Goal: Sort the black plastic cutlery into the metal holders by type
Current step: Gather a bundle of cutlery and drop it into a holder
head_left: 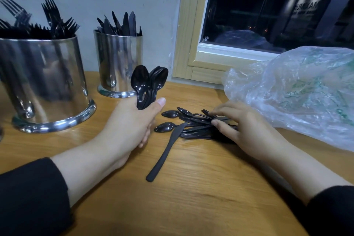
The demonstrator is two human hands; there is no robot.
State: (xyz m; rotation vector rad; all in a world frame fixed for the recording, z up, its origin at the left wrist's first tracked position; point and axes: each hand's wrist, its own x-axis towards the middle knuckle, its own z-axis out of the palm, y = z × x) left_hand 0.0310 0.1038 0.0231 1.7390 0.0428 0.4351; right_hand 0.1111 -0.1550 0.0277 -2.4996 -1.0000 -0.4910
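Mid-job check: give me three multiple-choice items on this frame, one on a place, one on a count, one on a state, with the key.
1. Where does the lone knife lie?
A. in a holder
B. on the table, between the hands
C. under the bag

2. How many metal holders show?
A. two
B. three
C. four

3. What is the left hand doing?
A. resting flat
B. gripping a bunch of spoons
C. lifting a holder

Key: 1 B, it lies flat on the wood; 2 A, the fork holder and the knife holder; 3 B, spoon bowls stick up from its fist.
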